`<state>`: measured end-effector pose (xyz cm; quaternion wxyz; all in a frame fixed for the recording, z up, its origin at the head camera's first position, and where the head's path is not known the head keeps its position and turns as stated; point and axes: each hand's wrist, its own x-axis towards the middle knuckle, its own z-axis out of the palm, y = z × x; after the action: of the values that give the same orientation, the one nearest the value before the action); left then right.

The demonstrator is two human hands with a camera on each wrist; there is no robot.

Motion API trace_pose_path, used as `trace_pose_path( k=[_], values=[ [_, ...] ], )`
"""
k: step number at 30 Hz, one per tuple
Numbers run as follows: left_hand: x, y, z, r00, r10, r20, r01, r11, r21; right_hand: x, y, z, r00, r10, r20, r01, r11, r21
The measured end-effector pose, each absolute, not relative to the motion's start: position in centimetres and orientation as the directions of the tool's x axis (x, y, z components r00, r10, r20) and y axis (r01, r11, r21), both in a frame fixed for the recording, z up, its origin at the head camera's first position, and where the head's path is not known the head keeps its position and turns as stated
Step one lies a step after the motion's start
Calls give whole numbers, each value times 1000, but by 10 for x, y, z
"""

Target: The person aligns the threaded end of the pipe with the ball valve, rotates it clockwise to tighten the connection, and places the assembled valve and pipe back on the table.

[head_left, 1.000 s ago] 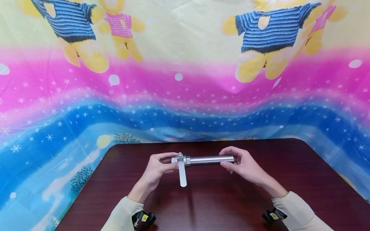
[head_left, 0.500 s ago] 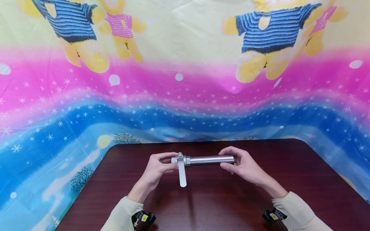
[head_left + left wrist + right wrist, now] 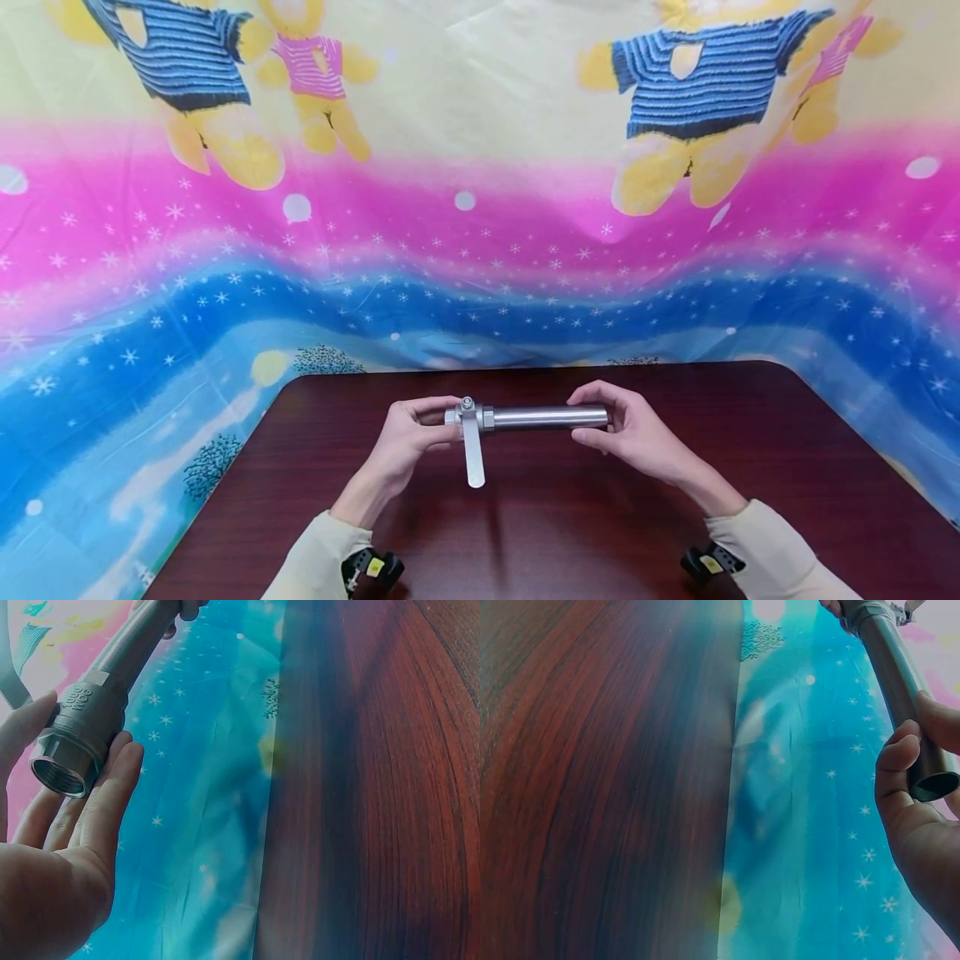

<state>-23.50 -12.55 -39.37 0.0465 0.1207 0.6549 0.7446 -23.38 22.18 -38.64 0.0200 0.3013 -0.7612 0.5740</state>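
A steel ball valve (image 3: 480,417) with a flat lever handle (image 3: 473,454) is joined to a straight metal pipe (image 3: 547,416). Both are held level above the table. My left hand (image 3: 403,437) grips the valve's free end between thumb and fingers. In the left wrist view the threaded opening of the valve (image 3: 86,712) faces the palm, and raised lettering shows on its body. My right hand (image 3: 633,425) holds the pipe's far end. The right wrist view shows thumb and fingers on either side of the pipe (image 3: 896,671), near its open hollow end.
Below the hands lies a dark reddish-brown wooden table (image 3: 562,533) with rounded back corners. A printed curtain (image 3: 480,250) with bears and snowflakes hangs behind it and at both sides. Black wrist cameras (image 3: 375,569) sit at both cuffs.
Fingers of the right hand have shifted very slightly at the pipe's end. Valve, pipe and left hand look almost unmoved.
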Motion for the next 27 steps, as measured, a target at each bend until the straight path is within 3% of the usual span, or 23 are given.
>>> trace_pose_path(
  k=[27],
  values=[
    [-236,-125,-394,-962,247,119,89,-127,988,-234,223,-387,-866,-402,296,-405,219,-888]
  ],
)
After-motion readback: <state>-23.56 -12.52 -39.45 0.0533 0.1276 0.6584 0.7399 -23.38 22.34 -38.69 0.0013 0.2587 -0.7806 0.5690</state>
